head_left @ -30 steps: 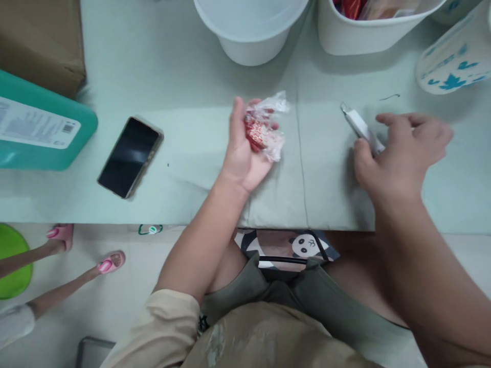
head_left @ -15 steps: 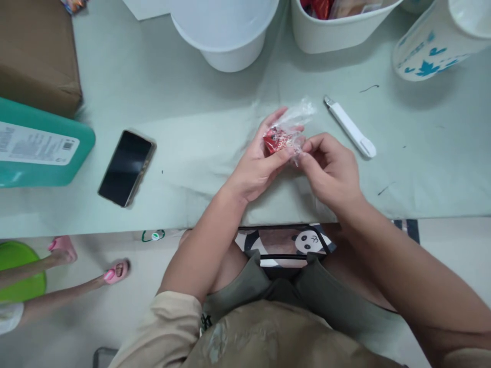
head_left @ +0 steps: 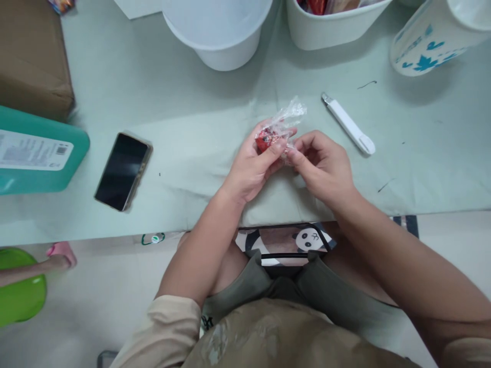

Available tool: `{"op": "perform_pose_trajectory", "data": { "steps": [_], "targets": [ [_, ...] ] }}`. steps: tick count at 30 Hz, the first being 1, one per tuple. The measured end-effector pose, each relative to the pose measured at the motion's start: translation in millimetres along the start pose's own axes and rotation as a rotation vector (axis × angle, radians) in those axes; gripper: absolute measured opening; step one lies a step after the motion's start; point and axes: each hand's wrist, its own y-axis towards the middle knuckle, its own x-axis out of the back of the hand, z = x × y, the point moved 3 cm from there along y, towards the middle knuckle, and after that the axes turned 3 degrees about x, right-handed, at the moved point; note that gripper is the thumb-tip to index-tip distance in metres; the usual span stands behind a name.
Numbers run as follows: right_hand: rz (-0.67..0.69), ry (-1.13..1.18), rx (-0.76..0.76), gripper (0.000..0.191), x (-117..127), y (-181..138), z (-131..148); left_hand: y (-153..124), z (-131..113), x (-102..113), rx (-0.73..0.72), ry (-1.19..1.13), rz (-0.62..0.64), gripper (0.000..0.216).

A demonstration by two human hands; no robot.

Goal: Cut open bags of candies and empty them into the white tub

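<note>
A clear plastic bag [head_left: 290, 113] with small red wrapped pieces [head_left: 265, 139] inside rests in my left hand [head_left: 253, 166]. The left thumb presses over its front while the fingers support it from behind. My right hand [head_left: 324, 166] pinches the lower right end of the bag between thumb and index finger. What exactly the red pieces are cannot be made out. To the right of my hands, apart from them, lies a white utility knife [head_left: 349, 125].
Left of me are a phone [head_left: 123, 171], a green bottle [head_left: 76, 153] and a brown cardboard box [head_left: 34, 61]. Along the back stand a white bucket [head_left: 230, 53], a white bin [head_left: 333, 30] with red packets and a patterned paper cup [head_left: 418, 53]. Another person's foot [head_left: 61, 255] shows lower left.
Both hands still hold the bag, now a little further left in view. The view has shifted slightly. At lower left, one of the other person's two feet has gone out of sight.
</note>
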Motion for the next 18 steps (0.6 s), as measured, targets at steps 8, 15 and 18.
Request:
{"op": "perform_pose_trajectory", "data": {
  "steps": [8, 15, 18],
  "targets": [
    [0.027, 0.014, 0.001, 0.046, 1.6, 1.6, -4.0, 5.5, 0.1, 3.5, -0.001, -0.063, -0.16, 0.035],
    [0.02, -0.338, 0.358, 0.027, 8.2, -4.1, 11.9, 5.8, -3.8, 3.2, 0.01, -0.14, -0.147, 0.033],
    [0.032, -0.38, 0.387, 0.026, 10.7, -5.3, 14.1, 4.2, -7.6, 3.8, 0.001, -0.167, -0.132, 0.02]
  ]
}}
